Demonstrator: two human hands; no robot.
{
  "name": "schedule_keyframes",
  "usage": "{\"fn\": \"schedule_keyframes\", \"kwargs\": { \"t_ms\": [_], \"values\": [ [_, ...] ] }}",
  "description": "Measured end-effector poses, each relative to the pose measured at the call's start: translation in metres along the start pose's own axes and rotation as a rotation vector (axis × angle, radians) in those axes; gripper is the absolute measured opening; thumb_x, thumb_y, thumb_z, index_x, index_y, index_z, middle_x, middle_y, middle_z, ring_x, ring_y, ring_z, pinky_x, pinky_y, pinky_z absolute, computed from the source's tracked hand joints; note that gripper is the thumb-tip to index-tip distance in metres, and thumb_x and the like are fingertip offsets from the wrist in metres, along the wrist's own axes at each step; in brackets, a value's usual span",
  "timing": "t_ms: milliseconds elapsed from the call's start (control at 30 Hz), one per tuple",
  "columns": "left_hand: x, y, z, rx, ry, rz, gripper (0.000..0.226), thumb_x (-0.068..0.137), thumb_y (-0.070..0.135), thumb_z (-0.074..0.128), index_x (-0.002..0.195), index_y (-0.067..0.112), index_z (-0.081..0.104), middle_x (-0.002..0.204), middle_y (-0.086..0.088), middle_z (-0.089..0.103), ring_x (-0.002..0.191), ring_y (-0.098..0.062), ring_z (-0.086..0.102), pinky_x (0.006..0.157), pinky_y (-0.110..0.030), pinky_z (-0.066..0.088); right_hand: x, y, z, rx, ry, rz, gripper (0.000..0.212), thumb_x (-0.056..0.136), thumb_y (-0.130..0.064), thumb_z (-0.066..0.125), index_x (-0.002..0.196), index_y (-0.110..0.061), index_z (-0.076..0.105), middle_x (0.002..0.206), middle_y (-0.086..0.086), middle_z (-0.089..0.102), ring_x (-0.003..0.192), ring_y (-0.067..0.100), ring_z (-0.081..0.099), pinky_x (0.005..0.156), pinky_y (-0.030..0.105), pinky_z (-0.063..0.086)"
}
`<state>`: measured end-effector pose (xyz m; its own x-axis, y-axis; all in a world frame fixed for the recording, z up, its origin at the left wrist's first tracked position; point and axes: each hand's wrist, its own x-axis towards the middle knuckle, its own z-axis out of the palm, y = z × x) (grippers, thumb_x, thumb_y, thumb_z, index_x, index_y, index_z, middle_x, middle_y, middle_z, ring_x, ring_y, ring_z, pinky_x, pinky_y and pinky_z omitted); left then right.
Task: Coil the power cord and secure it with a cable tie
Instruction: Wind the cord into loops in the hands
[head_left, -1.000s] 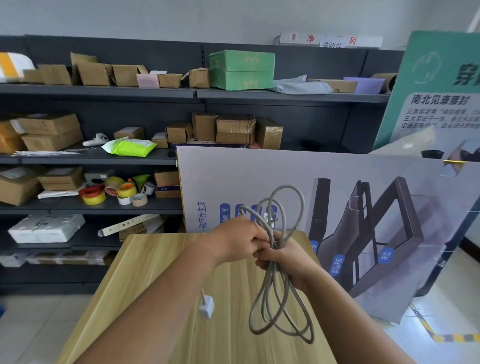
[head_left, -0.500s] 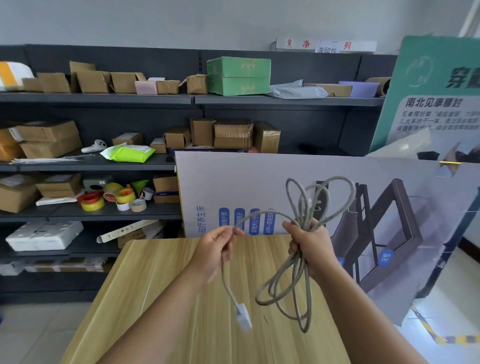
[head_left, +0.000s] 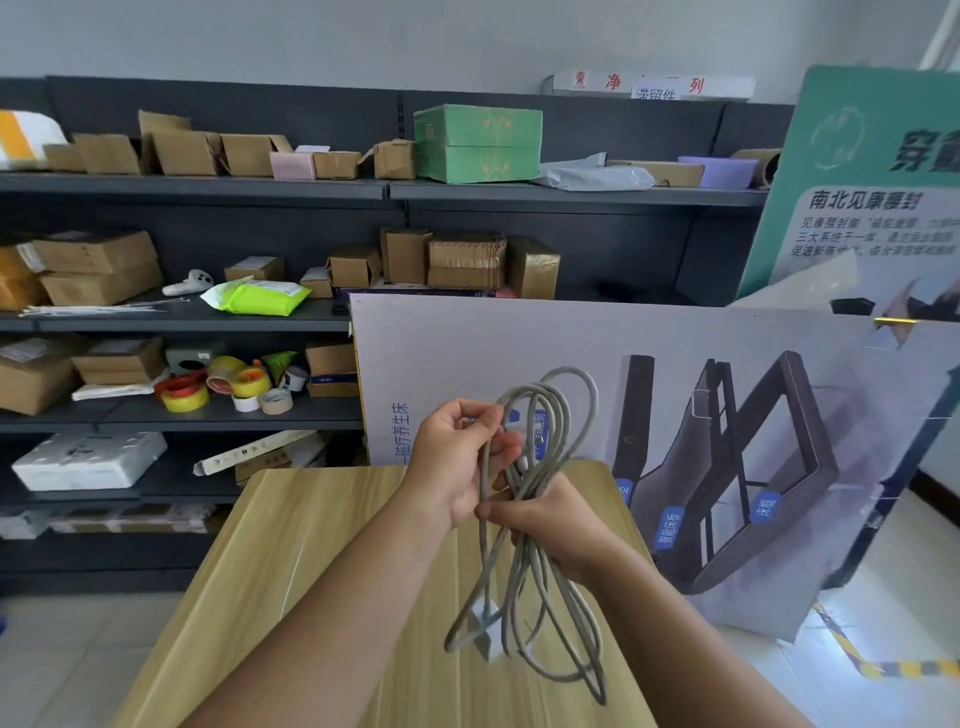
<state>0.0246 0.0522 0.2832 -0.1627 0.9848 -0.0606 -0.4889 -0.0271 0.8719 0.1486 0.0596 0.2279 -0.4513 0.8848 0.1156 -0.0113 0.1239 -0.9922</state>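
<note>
A grey power cord (head_left: 540, 587) hangs in several long loops above the wooden table (head_left: 291, 571). My right hand (head_left: 550, 525) grips the bundle at its middle, loops rising above it and dangling below. My left hand (head_left: 457, 457) pinches a strand of the cord near the top of the bundle, right beside my right hand. A white plug (head_left: 485, 631) dangles at the lower end among the loops. White cable ties (head_left: 88, 310) lie on the middle shelf at the far left.
Dark shelves (head_left: 208, 322) behind the table hold cardboard boxes, tape rolls (head_left: 218, 384) and a green box (head_left: 478, 143). A large printed board (head_left: 649, 441) leans against the table's far edge, with a green poster (head_left: 872, 182) at the right.
My left hand has come back in from the left to the bundle, laying another loop of cord against it. The plug end now hangs lower, under the loops.
</note>
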Motion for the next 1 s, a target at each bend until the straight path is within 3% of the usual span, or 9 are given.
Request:
{"fn": "schedule_keyframes", "kwargs": {
  "t_ms": [133,233,333,467,600,733,800,933,1000],
  "values": [
    [0.000,-0.005,-0.001,0.312,0.070,0.213,0.010,0.083,0.007,0.072,0.082,-0.002,0.068,0.070,-0.013,0.067,0.061,-0.016,0.065,0.065,-0.031,0.058,-0.001,0.002,-0.001,-0.025,-0.004,0.014,0.021,0.074,0.006,0.070,0.080,-0.007,0.055,0.069,0.010,0.045,0.064,0.019,0.047,0.060,0.031,0.043],
    [0.007,-0.015,-0.014,0.518,0.106,0.329,0.016,0.074,0.025,0.081,0.078,0.013,0.071,0.067,-0.001,0.062,0.067,-0.016,0.057,0.071,-0.031,0.053,-0.003,0.007,0.004,0.029,0.109,0.027,0.020,0.077,0.007,0.067,0.075,-0.007,0.052,0.068,0.012,0.045,0.061,0.020,0.049,0.064,0.039,0.050],
    [0.003,-0.037,-0.036,0.544,-0.067,0.130,0.040,0.080,0.053,0.066,0.101,0.020,0.060,0.094,-0.005,0.066,0.079,-0.014,0.063,0.073,-0.027,0.047,-0.001,0.008,-0.003,0.237,0.205,0.051,0.018,0.085,0.012,0.060,0.081,-0.005,0.057,0.065,0.007,0.055,0.059,0.019,0.059,0.075,0.047,0.056],
    [-0.007,-0.076,-0.072,0.736,-0.447,-0.259,0.068,0.081,0.071,0.037,0.111,0.019,0.069,0.102,-0.003,0.073,0.094,-0.014,0.067,0.094,-0.035,0.050,0.005,0.000,-0.026,0.466,0.263,-0.016,0.011,0.081,-0.003,0.064,0.082,-0.011,0.055,0.058,0.004,0.050,0.048,0.018,0.053,0.057,0.037,0.050],
    [-0.010,-0.077,-0.070,0.732,-0.550,-0.317,0.043,0.095,0.054,0.041,0.109,0.024,0.068,0.094,-0.001,0.073,0.093,-0.016,0.068,0.102,-0.054,0.043,0.008,-0.004,-0.036,0.489,0.242,-0.050,0.017,0.087,-0.014,0.064,0.071,-0.017,0.059,0.057,0.004,0.052,0.048,0.019,0.054,0.055,0.034,0.049],
    [-0.017,-0.060,-0.049,0.671,-0.671,-0.219,0.052,0.090,0.053,0.052,0.128,0.018,0.056,0.136,-0.010,0.057,0.126,-0.009,0.051,0.112,-0.035,0.036,0.005,-0.003,-0.015,0.463,0.280,-0.054,0.037,0.093,-0.024,0.062,0.057,-0.016,0.056,0.053,0.006,0.048,0.046,0.020,0.052,0.050,0.033,0.046],
    [-0.021,-0.056,-0.046,0.605,-0.716,-0.140,0.056,0.089,0.050,0.054,0.137,0.023,0.047,0.142,-0.005,0.051,0.134,-0.009,0.045,0.112,-0.033,0.036,0.005,-0.004,-0.002,0.525,0.310,-0.031,0.044,0.094,-0.023,0.062,0.053,-0.015,0.046,0.046,0.004,0.039,0.040,0.017,0.045,0.044,0.030,0.041],
    [-0.026,-0.054,-0.048,0.347,-0.619,-0.281,0.045,0.096,0.032,0.038,0.134,0.010,0.050,0.124,-0.008,0.064,0.116,-0.017,0.060,0.103,-0.037,0.044,0.006,-0.001,0.005,0.617,0.312,-0.007,0.042,0.086,-0.021,0.068,0.052,-0.018,0.043,0.047,0.003,0.034,0.045,0.016,0.042,0.051,0.027,0.044],
    [-0.029,-0.052,-0.048,0.259,-0.592,-0.354,0.053,0.092,0.041,0.035,0.131,0.009,0.051,0.113,-0.005,0.068,0.105,-0.018,0.064,0.090,-0.035,0.049,0.005,0.008,0.006,0.641,0.300,0.062,0.042,0.080,-0.027,0.070,0.050,-0.018,0.042,0.051,0.004,0.038,0.053,0.016,0.049,0.064,0.029,0.047]
  ]
}}
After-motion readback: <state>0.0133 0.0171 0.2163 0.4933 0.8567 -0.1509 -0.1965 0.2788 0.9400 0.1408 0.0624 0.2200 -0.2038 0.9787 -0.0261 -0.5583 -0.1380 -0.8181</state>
